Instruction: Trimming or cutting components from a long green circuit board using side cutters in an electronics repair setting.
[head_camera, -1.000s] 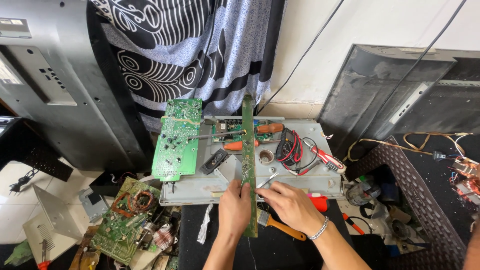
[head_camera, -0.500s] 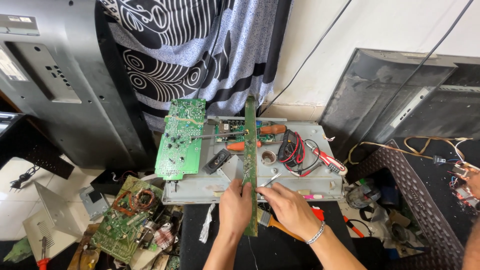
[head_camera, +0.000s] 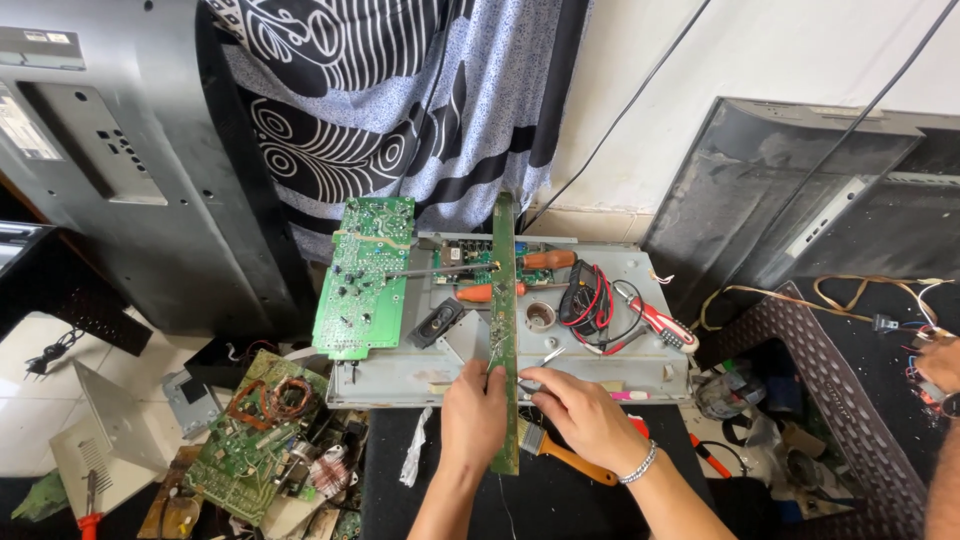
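The left hand (head_camera: 474, 415) is wrapped around a long, thin green circuit board strip (head_camera: 504, 330), with fingers and thumb closed on its near end. The strip stands on its edge and runs straight away from the person, up over the grey metal tray (head_camera: 400, 375). The right hand (head_camera: 585, 418) is just beside it, curled, with the fingertips pinching a small shiny metal tool (head_camera: 543, 359) whose tip points at the strip. It is hard to tell what kind of tool it is — it is too small.

The strip is dark green and very narrow, with tiny silver dots along its side. Its near end is partly hidden by the left hand.

Under the right hand lies a paint brush with an orange handle (head_camera: 570, 458); its bristles are mostly hidden. On the tray lie two orange-handled screwdrivers (head_camera: 545, 260), a small black speaker (head_camera: 436, 323) and red and black wires (head_camera: 590, 300). A wide green circuit board (head_camera: 365, 275) leans over the tray's left edge. Another person's hand (head_camera: 940, 365) is at the far right, cut off by the edge.
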